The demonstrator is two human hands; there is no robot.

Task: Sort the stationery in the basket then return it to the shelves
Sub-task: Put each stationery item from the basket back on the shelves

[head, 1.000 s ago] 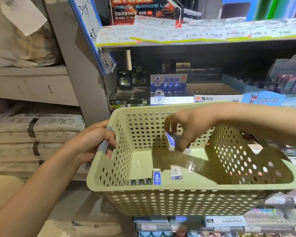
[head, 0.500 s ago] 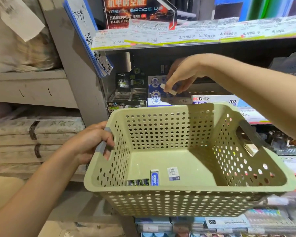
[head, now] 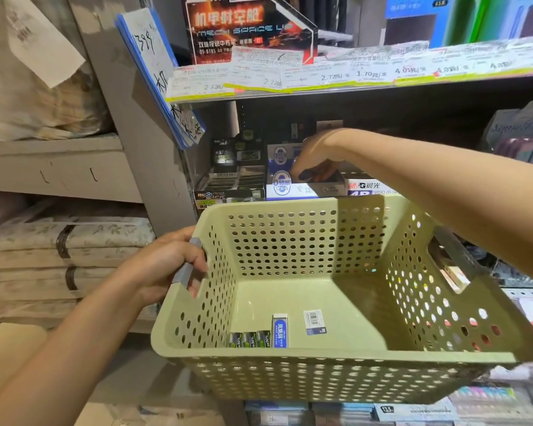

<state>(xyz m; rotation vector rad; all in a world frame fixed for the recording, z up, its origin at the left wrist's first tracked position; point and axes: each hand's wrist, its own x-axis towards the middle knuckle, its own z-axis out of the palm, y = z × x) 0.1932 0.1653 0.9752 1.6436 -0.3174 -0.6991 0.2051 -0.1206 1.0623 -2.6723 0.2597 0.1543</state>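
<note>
My left hand (head: 166, 262) grips the grey left handle of a pale green perforated basket (head: 290, 205) held in front of the shelves. On the basket floor near the front wall lie a blue-wrapped eraser (head: 280, 330), a white eraser with a barcode (head: 314, 321) and three small batteries (head: 249, 339). My right hand (head: 314, 158) reaches over the basket's back rim into a blue-and-white eraser display box (head: 282, 187) on the shelf. Its fingers point down inside the box, and what they hold is hidden.
A battery display (head: 228, 179) stands left of the eraser box and a white eraser carton (head: 366, 187) to its right. A shelf edge with price labels (head: 320, 78) runs overhead. A grey upright post (head: 142, 149) and stacked wrapped bundles (head: 59, 241) are at left.
My right hand lifted an eraser out of the basket, carried it up over the back rim and now dips into the eraser box on the shelf. The left hand kept hold of the handle.
</note>
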